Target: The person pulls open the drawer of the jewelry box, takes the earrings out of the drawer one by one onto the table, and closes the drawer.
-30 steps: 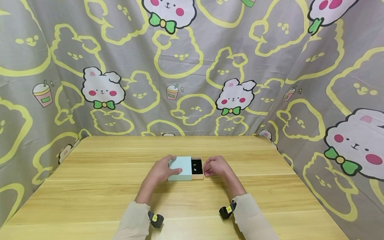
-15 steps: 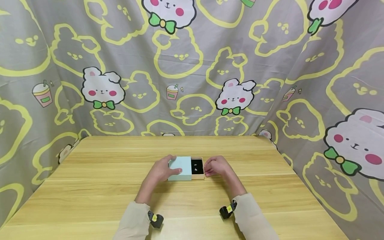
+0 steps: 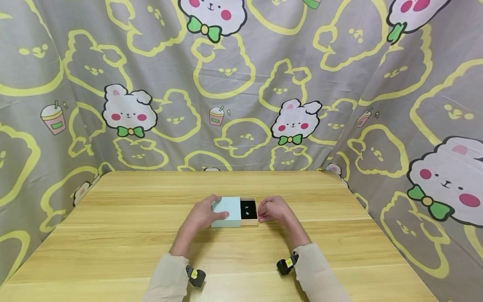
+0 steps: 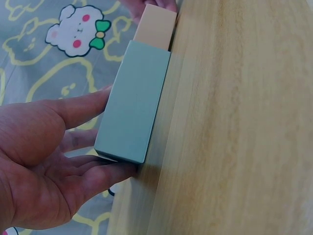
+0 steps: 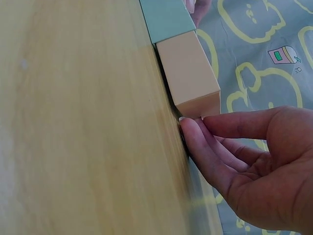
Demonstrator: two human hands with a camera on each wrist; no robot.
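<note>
A drawer-style jewelry box lies on the table, its pale blue-green sleeve [image 3: 229, 206] at left and its peach drawer [image 3: 249, 223] partly out to the right. A black pad [image 3: 246, 203] inside the drawer bears two small silvery pieces [image 3: 247, 213], too small to name. My left hand [image 3: 201, 213] grips the sleeve, thumb on top and fingers around the left end; the left wrist view shows the sleeve's side [image 4: 132, 103]. At the drawer's outer end my right hand [image 3: 274, 208] pinches with thumb and fingertips; what lies between them is hidden in the right wrist view.
The wooden table [image 3: 132, 235] stretches around the box on every side. A grey curtain [image 3: 241, 100] with yellow outlines and rabbit faces hangs behind and beside it. A small black camera [image 3: 196, 277] is strapped at each wrist.
The drawer has slid slightly farther out to the right, along with my right hand, baring a little more of the black pad. My left hand and the sleeve stay in place.
</note>
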